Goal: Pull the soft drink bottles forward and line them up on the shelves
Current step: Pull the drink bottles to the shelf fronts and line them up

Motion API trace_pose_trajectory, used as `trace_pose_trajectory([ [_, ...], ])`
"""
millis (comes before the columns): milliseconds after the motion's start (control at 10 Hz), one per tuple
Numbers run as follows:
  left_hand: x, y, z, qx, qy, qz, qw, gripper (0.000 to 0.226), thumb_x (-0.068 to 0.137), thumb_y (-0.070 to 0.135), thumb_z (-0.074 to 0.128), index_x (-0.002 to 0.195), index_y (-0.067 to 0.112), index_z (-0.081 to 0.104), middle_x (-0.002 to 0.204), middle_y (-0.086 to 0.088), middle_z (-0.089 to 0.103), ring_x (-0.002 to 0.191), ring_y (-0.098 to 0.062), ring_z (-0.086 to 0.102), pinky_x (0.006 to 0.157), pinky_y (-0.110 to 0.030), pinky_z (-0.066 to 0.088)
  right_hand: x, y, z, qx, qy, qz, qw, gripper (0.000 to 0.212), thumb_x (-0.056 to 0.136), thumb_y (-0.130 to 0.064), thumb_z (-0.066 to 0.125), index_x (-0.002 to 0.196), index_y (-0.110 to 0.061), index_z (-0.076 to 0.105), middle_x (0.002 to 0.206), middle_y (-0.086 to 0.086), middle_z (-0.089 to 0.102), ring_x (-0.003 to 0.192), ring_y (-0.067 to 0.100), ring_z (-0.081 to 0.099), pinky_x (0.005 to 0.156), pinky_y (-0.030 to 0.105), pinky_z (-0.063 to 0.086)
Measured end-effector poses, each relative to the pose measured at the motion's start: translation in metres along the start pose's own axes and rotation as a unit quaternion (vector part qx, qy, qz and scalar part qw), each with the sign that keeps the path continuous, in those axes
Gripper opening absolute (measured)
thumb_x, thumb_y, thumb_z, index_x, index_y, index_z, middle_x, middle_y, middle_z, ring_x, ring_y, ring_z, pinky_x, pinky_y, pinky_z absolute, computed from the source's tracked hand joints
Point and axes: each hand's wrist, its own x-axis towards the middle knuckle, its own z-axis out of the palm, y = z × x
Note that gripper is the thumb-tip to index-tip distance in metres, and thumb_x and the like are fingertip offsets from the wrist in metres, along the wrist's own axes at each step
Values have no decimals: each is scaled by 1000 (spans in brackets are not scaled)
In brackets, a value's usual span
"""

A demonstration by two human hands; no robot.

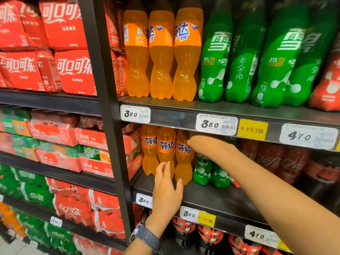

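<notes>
Centre frame, middle shelf (pixel 211 196): left hand (pixel 166 190), fingers (pixel 161 172) apart, touches orange bottles (pixel 166 153). Right hand (pixel 195 142) reaches behind them; its fingers hidden, state unclear.

- The dark middle shelf (pixel 211 196) is bare along its front edge, ahead of the bottles.
- Three orange plastic soda bottles (pixel 166 153) and green plastic bottles (pixel 202 170) stand set back, blocking the rear.
- The black steel upright post (pixel 110 126) walls the shelf's left end.
- The upper shelf's price rail (pixel 184 119) caps the opening overhead.

right grip (pixel 191 139) hidden behind orange bottles (pixel 184 157)
</notes>
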Motion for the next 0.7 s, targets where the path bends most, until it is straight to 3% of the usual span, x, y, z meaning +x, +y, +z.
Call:
trace_pose_trajectory([
  [100,1,-6,-1,-3,-21,-25,999,73,92,35,56,152,21,15,152,17,6,138,-10,26,104,-21,33,1,1,-6,-511,-87,-335,787,33,98,-26,39,65,-25,34,65,-3,40,58,12,42,58,28,36],
  [200,0,-10,1,-1,-36,-39,999,77,93,37,54,153,23,8,156,19,-2,143,-9,15,107,-21,26,-8,14,-5,-436,-47,-342,831,31,95,-27,46,67,-27,34,66,-4,45,57,11,45,48,24,33],
  [300,1,-13,0,-15,-44,-55,997,77,94,39,52,153,25,5,159,16,-1,145,-8,10,111,-23,23,-13,18,-1,-419,-50,-407,810,18,97,-31,42,82,-26,48,71,-7,53,63,11,55,47,19,38],
  [400,2,-12,-5,-39,-53,-72,995,77,94,40,53,153,27,6,160,12,5,145,-7,12,113,-26,24,-28,16,-2,-427,-64,-435,790,18,99,-35,38,106,-27,52,89,-8,62,77,12,62,57,28,51],
  [500,9,-1,-21,-52,-26,-43,997,57,92,39,55,141,42,27,147,23,28,131,1,34,102,-19,38,-43,9,-8,-459,-118,-450,757,23,96,-37,41,114,-27,51,105,-5,63,93,18,61,75,38,54],
  [600,24,15,-48,-38,1,12,999,41,91,39,54,120,61,35,119,38,40,106,15,42,82,-3,35,-56,-2,-26,-525,-256,-363,726,25,94,-42,43,115,-30,51,106,-3,62,94,21,59,79,41,51],
  [700,44,18,-68,-31,22,-4,999,40,93,35,53,131,31,45,123,21,46,113,2,45,94,-20,37,-60,-8,-43,-562,-336,-303,693,34,93,-44,45,123,-30,51,115,-3,61,100,20,57,87,39,49],
])
